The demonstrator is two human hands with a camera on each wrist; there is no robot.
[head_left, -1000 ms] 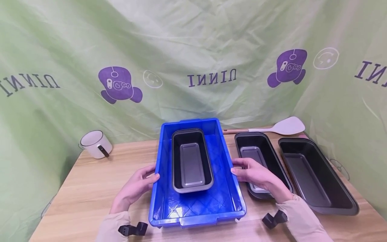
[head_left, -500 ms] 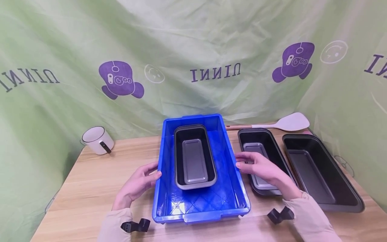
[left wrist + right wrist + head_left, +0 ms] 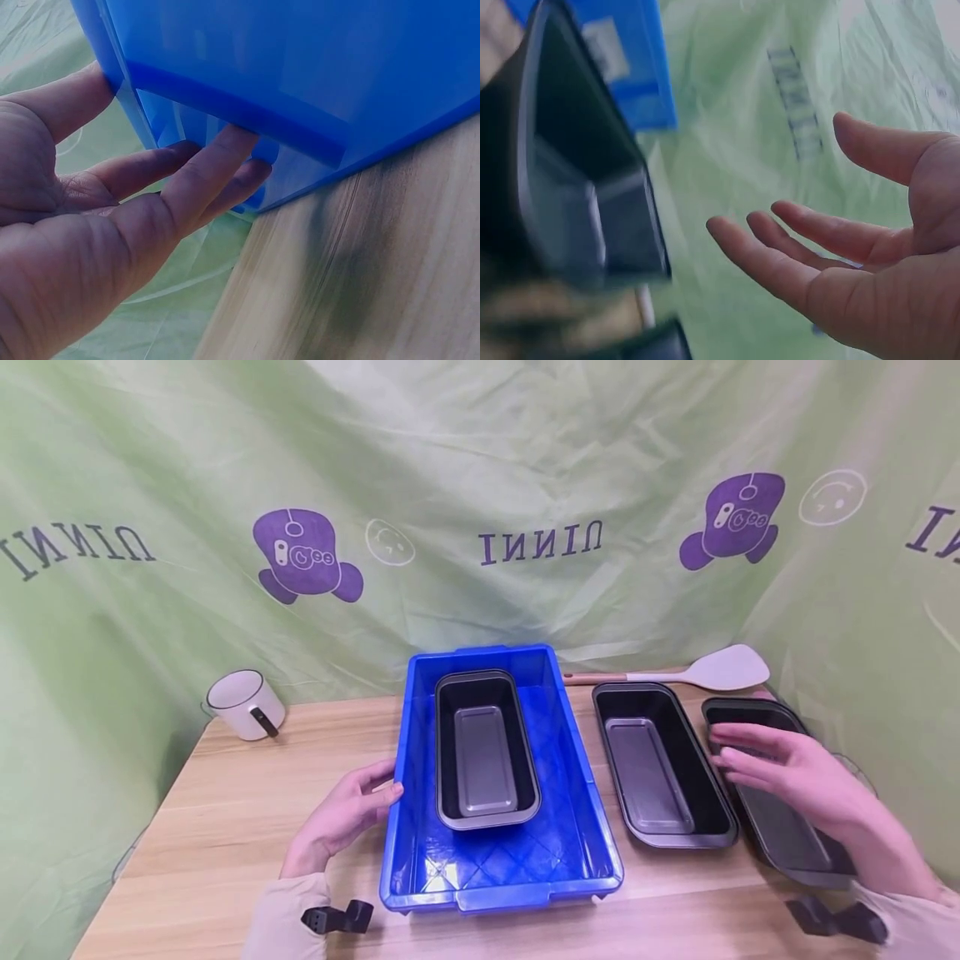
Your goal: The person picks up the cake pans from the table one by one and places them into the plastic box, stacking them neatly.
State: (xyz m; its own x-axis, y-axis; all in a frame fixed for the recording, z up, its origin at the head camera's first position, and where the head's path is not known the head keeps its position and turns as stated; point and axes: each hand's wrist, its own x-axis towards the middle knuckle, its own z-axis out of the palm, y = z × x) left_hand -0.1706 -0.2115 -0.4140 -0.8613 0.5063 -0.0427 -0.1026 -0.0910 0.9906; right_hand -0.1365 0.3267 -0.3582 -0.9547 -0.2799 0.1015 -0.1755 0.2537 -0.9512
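- Purple capitals [image 3: 546, 544] on the green sheet [image 3: 420, 435] behind the bench [image 3: 225, 810] look reversed; I, N, N, I and a U-like letter can be made out, repeated at the left and cut off at the right edge.
- Purple cartoon figures [image 3: 300, 568] and white smiley outlines are printed beside the lettering.
- The blue bin [image 3: 502, 902] is a glossy rectangular plastic tub with a broad rim and a diamond pattern across its floor; it stands mid-bench.
- Inside it lies the first loaf pan [image 3: 486, 760], dark, rounded at the corners, with a paler recessed base.
- Two similar pans lie on the bench to the right: the middle pan [image 3: 651, 772] near the bin, and the outer pan [image 3: 783, 837] just beyond it.
- The left hand [image 3: 345, 814] grips the bin's left side, thumb at the rim and fingers [image 3: 210, 172] against the outer wall below it.
- The right hand [image 3: 817, 781] is over the outer pan, its fingers [image 3: 772, 274] released, spread apart and holding nothing.
- A white mug [image 3: 240, 712] with a black handle stands at the back left; a white-headed spatula [image 3: 726, 668] lies along the back right.
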